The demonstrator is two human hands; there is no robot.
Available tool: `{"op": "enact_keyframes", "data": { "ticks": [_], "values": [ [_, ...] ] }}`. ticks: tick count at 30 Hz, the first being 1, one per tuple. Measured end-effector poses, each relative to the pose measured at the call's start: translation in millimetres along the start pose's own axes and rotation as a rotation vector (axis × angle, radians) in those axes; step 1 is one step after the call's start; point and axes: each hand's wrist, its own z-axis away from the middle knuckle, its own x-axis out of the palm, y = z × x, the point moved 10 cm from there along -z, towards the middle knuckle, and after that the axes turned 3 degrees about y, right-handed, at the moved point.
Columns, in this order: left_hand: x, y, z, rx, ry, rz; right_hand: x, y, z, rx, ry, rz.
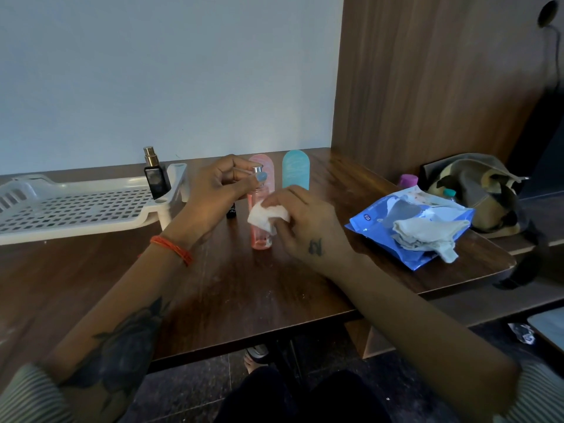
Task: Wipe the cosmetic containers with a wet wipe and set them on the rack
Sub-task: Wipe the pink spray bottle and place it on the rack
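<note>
A clear pink spray bottle (261, 236) stands upright on the brown table (259, 288). My left hand (213, 190) pinches its silver top. My right hand (305, 224) presses a folded white wet wipe (264, 216) against the bottle's side. Behind it stand a pink tube (267, 166) and a teal tube (295, 169), both upright. A small dark container (231, 212) shows just below my left hand, mostly hidden. The white perforated rack (76, 209) lies at the left, with a black bottle with a gold sprayer (156, 178) on its right end.
A blue wet wipe pack (381, 221) lies at the right with used crumpled wipes (427, 233) on it. Behind it are a bag (476, 190) and a purple cap (408, 180). A wooden panel (427, 87) rises at the right. The table's edge runs near my lap.
</note>
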Motion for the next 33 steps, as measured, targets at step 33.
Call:
{"op": "enact_keyframes", "data": {
  "ticks": [33],
  "values": [
    [10, -5, 4, -0.057, -0.058, 0.113, -29, 19, -1, 0.126, 0.345, -0.13]
  ]
}}
